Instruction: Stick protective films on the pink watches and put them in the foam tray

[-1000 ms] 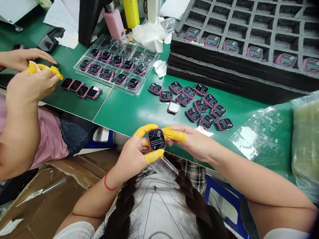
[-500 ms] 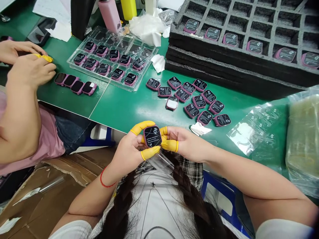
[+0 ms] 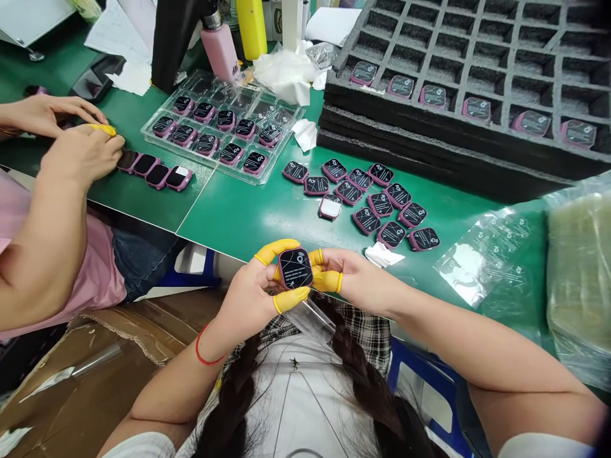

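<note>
Between my two hands is a smartwatch case (image 3: 296,268) with a pink-purple frame and a dark face bearing a printed protective film. My left hand (image 3: 260,286), in yellow finger cots and a red wrist string, grips its left side with thumb below and a finger above. On the other side, my right hand (image 3: 346,275) pinches the right edge with yellow-covered fingertips. Beyond my hands, several similar watch cases (image 3: 380,204) lie loosely grouped on the green table (image 3: 243,213). One case with a white square (image 3: 330,207) on its face lies among them.
A clear tray (image 3: 267,168) holds several watches at back left. Stacked black foam trays (image 3: 405,143) stand at back right, near plastic film sheets (image 3: 470,257) and a plastic-wrapped stack (image 3: 580,261). At left, a co-worker's hands (image 3: 83,152) work beside a row of watches (image 3: 156,176).
The whole view has shifted slightly. Both my hands still hold the watch case, with only small finger movement. The co-worker's hands remain beside their row of watches.
</note>
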Tool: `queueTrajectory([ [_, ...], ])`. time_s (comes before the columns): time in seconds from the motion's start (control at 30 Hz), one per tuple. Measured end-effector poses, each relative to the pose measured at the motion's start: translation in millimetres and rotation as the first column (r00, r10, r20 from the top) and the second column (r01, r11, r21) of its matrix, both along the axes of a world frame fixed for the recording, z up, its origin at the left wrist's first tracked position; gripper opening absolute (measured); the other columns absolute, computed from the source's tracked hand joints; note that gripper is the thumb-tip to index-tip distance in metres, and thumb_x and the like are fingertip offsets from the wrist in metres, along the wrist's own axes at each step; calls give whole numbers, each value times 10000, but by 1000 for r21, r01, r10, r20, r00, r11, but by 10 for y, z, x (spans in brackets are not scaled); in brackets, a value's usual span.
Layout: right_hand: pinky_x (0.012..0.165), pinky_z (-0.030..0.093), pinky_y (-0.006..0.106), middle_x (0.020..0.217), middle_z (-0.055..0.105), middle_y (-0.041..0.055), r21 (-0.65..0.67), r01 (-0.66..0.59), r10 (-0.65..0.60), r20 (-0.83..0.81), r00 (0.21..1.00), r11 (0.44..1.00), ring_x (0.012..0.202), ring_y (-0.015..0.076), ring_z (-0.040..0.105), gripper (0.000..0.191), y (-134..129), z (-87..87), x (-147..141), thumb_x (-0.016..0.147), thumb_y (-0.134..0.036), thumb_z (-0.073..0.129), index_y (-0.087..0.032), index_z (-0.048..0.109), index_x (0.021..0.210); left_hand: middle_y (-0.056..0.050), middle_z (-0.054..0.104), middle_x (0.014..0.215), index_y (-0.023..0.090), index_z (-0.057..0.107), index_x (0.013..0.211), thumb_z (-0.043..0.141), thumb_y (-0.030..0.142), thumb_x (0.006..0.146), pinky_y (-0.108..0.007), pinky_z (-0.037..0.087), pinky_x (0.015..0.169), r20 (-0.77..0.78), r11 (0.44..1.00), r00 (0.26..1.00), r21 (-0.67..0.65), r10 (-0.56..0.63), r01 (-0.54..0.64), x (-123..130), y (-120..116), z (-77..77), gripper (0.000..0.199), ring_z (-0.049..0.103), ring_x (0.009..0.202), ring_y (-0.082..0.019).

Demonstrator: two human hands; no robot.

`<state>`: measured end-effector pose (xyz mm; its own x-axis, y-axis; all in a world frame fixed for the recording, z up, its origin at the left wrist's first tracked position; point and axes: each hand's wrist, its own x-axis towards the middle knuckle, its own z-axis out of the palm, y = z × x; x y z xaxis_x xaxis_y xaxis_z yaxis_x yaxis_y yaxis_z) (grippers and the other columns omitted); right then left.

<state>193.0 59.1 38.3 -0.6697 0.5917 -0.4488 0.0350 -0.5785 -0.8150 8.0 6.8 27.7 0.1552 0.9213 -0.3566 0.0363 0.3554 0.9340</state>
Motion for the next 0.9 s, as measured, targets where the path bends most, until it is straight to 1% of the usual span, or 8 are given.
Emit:
queueTrajectory([
  [0.1, 746, 442, 272, 744, 637, -24, -1, 24, -24, 56, 998, 1000, 713, 103, 549, 185, 83, 37, 18, 670, -241, 757, -165, 654, 803, 6, 726, 771, 217, 549, 1282, 815, 277, 703, -260, 574, 706, -19, 1000, 1000, 15, -2, 3, 9, -30, 8, 641, 684, 678, -151],
  [0.2, 792, 436, 284, 751, 655, -25, -9, 18, -17, 81, 997, 1000, 764, 119, 572, 234, 120, 49, 33, 610, -252, 811, -167, 662, 770, 1, 733, 797, 219, 540, 1291, 795, 302, 735, -267, 570, 738, -42, 999, 998, 18, -49, 50, 24, -64, 10, 618, 685, 693, -148],
  [0.3, 729, 411, 270, 709, 637, -31, -44, 12, -7, 103, 995, 999, 704, 106, 537, 247, 99, 28, 36, 590, -272, 823, -159, 653, 729, -6, 743, 849, 228, 534, 1290, 778, 306, 756, -268, 565, 770, -41, 994, 993, 9, -113, 113, 34, -73, -5, 592, 700, 739, -153],
  [0.4, 648, 363, 252, 641, 588, -40, -32, -4, 7, 113, 994, 999, 629, 85, 473, 194, 83, 17, 38, 613, -267, 780, -151, 639, 678, -10, 746, 876, 229, 543, 1275, 776, 305, 756, -266, 565, 770, -36, 989, 989, -7, -146, 145, 33, -55, -12, 574, 704, 751, -156],
  [0.5, 597, 330, 244, 610, 572, -40, 7, -43, 41, 122, 992, 999, 585, 73, 437, 83, 102, 32, 43, 635, -208, 686, -150, 628, 642, 0, 746, 829, 227, 561, 1246, 792, 287, 730, -251, 565, 743, -25, 989, 989, -21, -149, 148, 20, -31, 2, 568, 696, 723, -149],
  [0.6, 584, 341, 242, 591, 583, -40, 26, -68, 64, 119, 991, 997, 571, 75, 452, 16, 135, 45, 47, 622, -174, 616, -159, 620, 619, 3, 740, 790, 216, 565, 1223, 802, 260, 708, -239, 558, 710, 4, 988, 990, -54, -144, 144, 1, -14, 16, 568, 690, 699, -145],
  [0.77, 615, 381, 251, 608, 611, -29, 19, -42, 40, 87, 995, 999, 590, 82, 486, 57, 166, 48, 34, 629, -170, 578, -160, 633, 620, -1, 744, 825, 202, 538, 1235, 817, 251, 693, -231, 550, 724, 60, 985, 989, -93, -137, 142, -34, 2, -4, 612, 685, 719, -133],
  [0.9, 627, 377, 256, 643, 612, -34, 9, -35, 34, 121, 992, 999, 606, 81, 481, 93, 148, 32, 16, 606, -193, 673, -153, 642, 684, 19, 738, 823, 210, 525, 1255, 806, 244, 715, -191, 532, 705, 53, 985, 988, -87, -143, 147, -34, 0, -33, 609, 668, 707, -103],
])
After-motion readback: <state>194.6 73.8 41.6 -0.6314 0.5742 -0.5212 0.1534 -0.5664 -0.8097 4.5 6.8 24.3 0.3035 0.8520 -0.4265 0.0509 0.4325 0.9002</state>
